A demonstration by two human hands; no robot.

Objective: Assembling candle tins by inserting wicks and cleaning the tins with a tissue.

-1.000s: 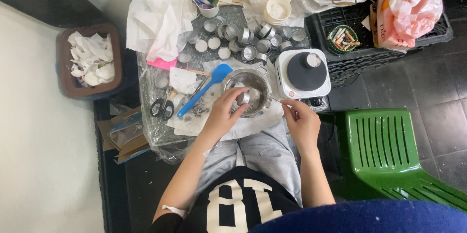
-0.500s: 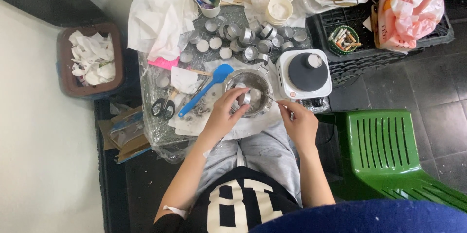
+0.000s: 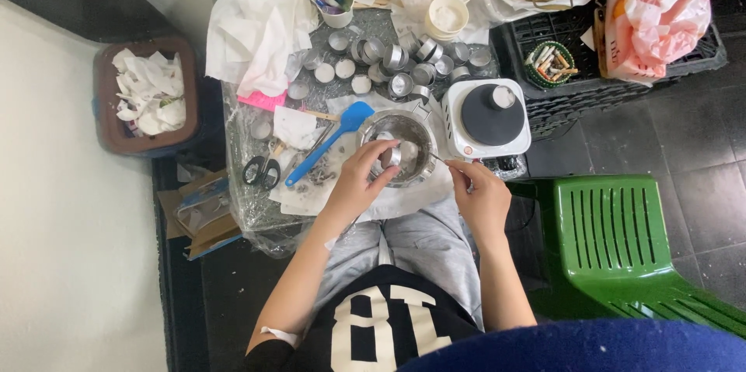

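Overhead view of a cluttered low worktop (image 3: 256,213) wrapped in clear film. At far left, brown bin (image 3: 148,96) filled with torn white paper; next, black-handled scissors (image 3: 260,172) lying flat; then blue spatula (image 3: 330,143), long axis running diagonally, blade up and to the right, handle end down toward the left. At centre, steel bowl (image 3: 398,148), mouth upward, with left hand (image 3: 359,179) reaching over its near rim, fingers closed around a small metal cup (image 3: 391,156) held inside the bowl; cup tipped on its side as far as visible, direction of its open end too small to tell. Behind the bowl, a cluster of similar empty metal cups (image 3: 396,61), some upright, some overturned. To the right of the bowl, right hand (image 3: 480,197) pinched narrowly on a thin metal tool (image 3: 441,160), long axis slanting from the hand up and left toward the bowl rim; tip hard to make out. Further right, white hotplate (image 3: 486,117) with dark round top, then green plastic chair (image 3: 622,244). For clean work on the step in hand, judged best: cup kept over the bowl, steadied firmly, tool guided in short controlled strokes away from the holding fingers.
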